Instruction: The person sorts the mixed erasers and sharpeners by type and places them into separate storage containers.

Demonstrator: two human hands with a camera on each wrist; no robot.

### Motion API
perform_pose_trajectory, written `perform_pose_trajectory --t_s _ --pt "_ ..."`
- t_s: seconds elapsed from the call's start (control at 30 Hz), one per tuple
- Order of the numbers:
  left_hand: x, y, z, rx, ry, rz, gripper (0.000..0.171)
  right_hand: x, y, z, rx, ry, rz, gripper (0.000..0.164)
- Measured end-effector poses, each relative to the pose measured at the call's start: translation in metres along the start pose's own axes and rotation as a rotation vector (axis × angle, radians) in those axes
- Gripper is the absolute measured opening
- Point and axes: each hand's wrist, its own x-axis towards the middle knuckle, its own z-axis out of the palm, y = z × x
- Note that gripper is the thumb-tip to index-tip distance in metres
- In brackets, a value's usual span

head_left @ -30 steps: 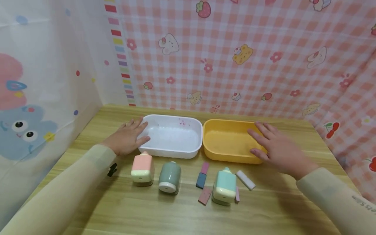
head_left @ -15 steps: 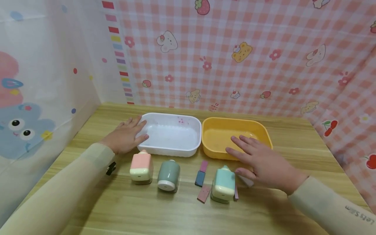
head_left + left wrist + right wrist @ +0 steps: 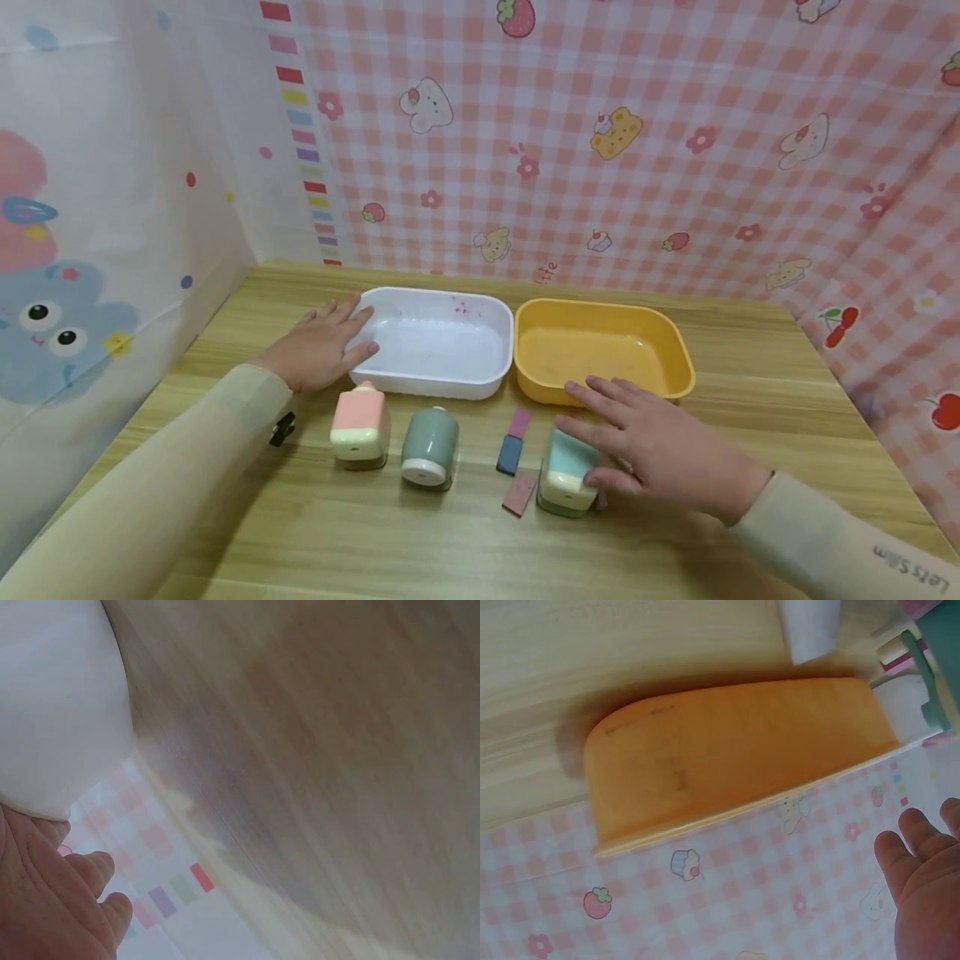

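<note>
My left hand [image 3: 318, 348] lies with spread fingers against the left end of a white plastic tray [image 3: 431, 387]. Over the right side of a teal-and-cream pencil sharpener [image 3: 567, 492] is my right hand [image 3: 652, 450], fingers extended and gripping nothing; whether it touches the sharpener I cannot tell. Part of that sharpener, with its crank, appears in the right wrist view [image 3: 945, 645]. A pink-and-cream sharpener [image 3: 359, 425] and a grey-green one [image 3: 430, 446] stand to its left. Between them lie a pink eraser [image 3: 519, 422], a blue eraser [image 3: 510, 455] and a dusty-pink eraser [image 3: 519, 493].
A yellow tray [image 3: 543, 396] sits right beside the white one. The right wrist view shows a white eraser [image 3: 812, 628], which my right hand hides in the head view. Behind the wooden table [image 3: 420, 542] hangs a pink checked cloth [image 3: 555, 208].
My right hand has moved from the right end of the yellow tray towards me and left, over the teal sharpener, covering the white eraser. My left hand has stayed by the white tray.
</note>
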Motion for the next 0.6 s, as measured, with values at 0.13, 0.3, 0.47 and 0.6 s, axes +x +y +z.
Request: perform_pose_trajectory --t_s 0.13,0.3,0.47,0.6 --pt "0.0 0.0 0.0 0.0 0.001 0.002 0.078 0.0 -0.004 0.001 -0.011 0.008 -0.035 0.063" --pt "0.0 0.001 -0.001 -0.004 0.002 0.003 0.077 -0.001 -0.008 0.003 -0.019 -0.003 -0.065 0.065" --pt "-0.001 0.001 0.0 0.001 0.003 0.002 0.077 -0.002 -0.011 0.005 0.0 -0.037 -0.067 0.062" --pt "0.0 0.0 0.001 0.0 0.002 0.0 0.078 -0.002 -0.012 0.006 0.01 -0.046 -0.071 0.061"
